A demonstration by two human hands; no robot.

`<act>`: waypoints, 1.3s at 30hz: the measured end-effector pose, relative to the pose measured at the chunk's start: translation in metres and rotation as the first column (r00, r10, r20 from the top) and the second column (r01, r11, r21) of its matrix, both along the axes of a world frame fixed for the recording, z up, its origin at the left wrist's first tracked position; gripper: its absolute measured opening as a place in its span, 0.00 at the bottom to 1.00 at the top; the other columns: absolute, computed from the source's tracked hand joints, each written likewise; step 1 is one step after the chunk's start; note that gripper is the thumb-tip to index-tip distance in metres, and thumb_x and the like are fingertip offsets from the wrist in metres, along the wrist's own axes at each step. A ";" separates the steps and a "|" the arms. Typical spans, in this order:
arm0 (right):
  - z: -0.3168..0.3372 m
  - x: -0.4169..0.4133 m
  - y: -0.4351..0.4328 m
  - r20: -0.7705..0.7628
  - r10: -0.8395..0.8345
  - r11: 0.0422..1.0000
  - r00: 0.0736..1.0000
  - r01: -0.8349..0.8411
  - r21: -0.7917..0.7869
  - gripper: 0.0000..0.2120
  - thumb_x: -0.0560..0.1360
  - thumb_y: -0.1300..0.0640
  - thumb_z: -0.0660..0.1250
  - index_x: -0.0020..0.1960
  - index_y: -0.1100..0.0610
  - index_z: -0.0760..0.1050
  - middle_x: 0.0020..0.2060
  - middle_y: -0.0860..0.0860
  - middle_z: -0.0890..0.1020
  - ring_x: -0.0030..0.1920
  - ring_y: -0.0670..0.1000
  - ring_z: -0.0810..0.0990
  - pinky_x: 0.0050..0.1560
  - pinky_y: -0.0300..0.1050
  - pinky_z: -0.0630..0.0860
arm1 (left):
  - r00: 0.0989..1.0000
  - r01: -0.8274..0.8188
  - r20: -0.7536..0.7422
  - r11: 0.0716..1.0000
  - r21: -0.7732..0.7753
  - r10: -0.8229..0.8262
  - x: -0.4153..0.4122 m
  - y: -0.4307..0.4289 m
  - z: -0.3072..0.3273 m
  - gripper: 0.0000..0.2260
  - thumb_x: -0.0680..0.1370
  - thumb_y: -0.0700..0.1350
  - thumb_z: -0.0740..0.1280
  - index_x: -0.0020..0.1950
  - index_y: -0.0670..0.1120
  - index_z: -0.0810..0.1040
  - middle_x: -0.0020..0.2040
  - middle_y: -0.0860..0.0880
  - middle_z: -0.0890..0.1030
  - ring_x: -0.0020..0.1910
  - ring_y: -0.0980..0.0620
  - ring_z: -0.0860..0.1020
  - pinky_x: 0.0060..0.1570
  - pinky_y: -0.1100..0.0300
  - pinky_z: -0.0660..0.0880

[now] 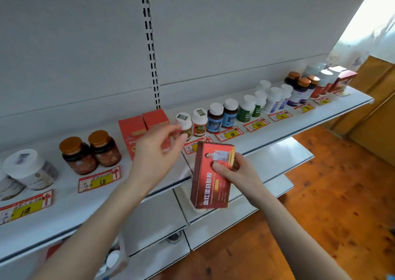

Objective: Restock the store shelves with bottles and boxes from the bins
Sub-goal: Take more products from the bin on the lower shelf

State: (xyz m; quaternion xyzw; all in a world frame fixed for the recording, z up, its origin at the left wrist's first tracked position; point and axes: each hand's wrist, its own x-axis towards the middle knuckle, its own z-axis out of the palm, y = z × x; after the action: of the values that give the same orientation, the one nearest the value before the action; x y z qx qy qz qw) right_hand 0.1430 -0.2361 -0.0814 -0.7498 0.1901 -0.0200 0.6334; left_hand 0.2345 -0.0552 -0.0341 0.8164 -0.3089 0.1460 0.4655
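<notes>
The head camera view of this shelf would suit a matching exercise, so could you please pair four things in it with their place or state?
Things:
1. dark red box
2. left hand
3. two amber-lidded jars
4. orange boxes

Places or states:
A. standing on the shelf, left of the orange boxes
B. empty, fingers spread, reaching toward the shelf
C. held in the right hand, in front of the shelf edge
D. on the shelf, partly behind the left hand

Pairs: 1-C, 2-B, 3-A, 4-D
</notes>
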 end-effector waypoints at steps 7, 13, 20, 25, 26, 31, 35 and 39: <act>0.029 -0.019 -0.085 0.146 -0.174 0.967 0.974 0.141 0.214 0.19 0.66 0.47 0.68 0.54 0.54 0.73 0.48 0.52 0.83 0.46 0.49 0.83 0.48 0.42 0.81 | 0.849 0.205 -0.498 0.979 0.003 -0.176 -0.060 -0.088 -0.020 0.34 0.58 0.67 0.70 0.60 0.56 0.68 0.50 0.59 0.75 0.50 0.59 0.77 0.50 0.63 0.75; 0.039 -0.061 -0.201 0.157 -0.210 0.969 0.965 0.184 0.167 0.08 0.73 0.51 0.67 0.51 0.51 0.73 0.44 0.48 0.82 0.45 0.47 0.81 0.46 0.40 0.80 | 0.883 0.200 -0.429 0.979 -0.026 -0.191 -0.083 -0.205 -0.012 0.17 0.71 0.45 0.72 0.57 0.50 0.72 0.48 0.54 0.78 0.45 0.55 0.78 0.45 0.65 0.74; 0.050 -0.113 -0.323 0.218 -0.343 0.899 0.914 0.387 -0.205 0.32 0.70 0.47 0.70 0.70 0.50 0.62 0.57 0.47 0.74 0.55 0.47 0.75 0.42 0.32 0.75 | 0.937 0.273 -0.260 0.953 0.134 -0.233 -0.092 -0.324 -0.010 0.21 0.75 0.41 0.67 0.68 0.42 0.70 0.63 0.46 0.73 0.62 0.51 0.70 0.55 0.69 0.61; 0.051 -0.121 -0.395 0.235 -0.287 0.846 0.929 0.361 -0.392 0.18 0.75 0.50 0.65 0.63 0.52 0.72 0.54 0.45 0.76 0.54 0.46 0.76 0.43 0.29 0.74 | 0.915 0.369 -0.252 0.906 0.207 -0.315 -0.090 -0.406 -0.010 0.21 0.76 0.39 0.65 0.69 0.40 0.67 0.66 0.44 0.70 0.66 0.49 0.67 0.61 0.69 0.57; 0.049 -0.120 -0.409 0.225 -0.283 0.845 0.932 0.354 -0.401 0.16 0.75 0.51 0.65 0.62 0.53 0.74 0.53 0.46 0.77 0.54 0.47 0.77 0.43 0.29 0.75 | 0.914 0.375 -0.247 0.903 0.208 -0.323 -0.087 -0.421 -0.010 0.21 0.76 0.38 0.65 0.69 0.40 0.67 0.66 0.44 0.70 0.66 0.49 0.67 0.61 0.70 0.56; 0.043 -0.102 -0.487 0.192 -0.298 0.868 0.935 0.349 -0.354 0.10 0.76 0.52 0.64 0.56 0.51 0.75 0.52 0.46 0.77 0.53 0.48 0.77 0.42 0.32 0.77 | 0.907 0.407 -0.209 0.891 0.201 -0.367 -0.055 -0.502 -0.012 0.21 0.76 0.37 0.65 0.69 0.39 0.68 0.67 0.44 0.70 0.67 0.47 0.67 0.64 0.66 0.57; 0.042 -0.078 -0.553 0.196 -0.321 0.899 0.926 0.363 -0.245 0.08 0.75 0.52 0.65 0.54 0.48 0.75 0.54 0.49 0.78 0.57 0.50 0.77 0.55 0.46 0.78 | 0.887 0.442 -0.216 0.886 0.142 -0.408 -0.024 -0.569 -0.014 0.21 0.75 0.35 0.66 0.68 0.39 0.69 0.67 0.43 0.70 0.67 0.46 0.68 0.68 0.50 0.64; 0.043 -0.054 -0.609 0.235 -0.367 0.892 0.900 0.412 -0.186 0.09 0.75 0.53 0.65 0.55 0.51 0.75 0.54 0.51 0.78 0.56 0.50 0.78 0.51 0.42 0.80 | 0.862 0.464 -0.266 0.883 0.075 -0.431 0.004 -0.629 -0.011 0.23 0.73 0.43 0.66 0.67 0.40 0.71 0.62 0.47 0.72 0.64 0.46 0.71 0.66 0.49 0.67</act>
State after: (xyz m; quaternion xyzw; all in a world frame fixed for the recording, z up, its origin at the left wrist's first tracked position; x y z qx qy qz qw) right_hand 0.0893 -0.8448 -0.0379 -0.7589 0.2709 -0.2421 0.5404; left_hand 0.2385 -0.6840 -0.0451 0.7636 -0.4406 -0.0879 0.4638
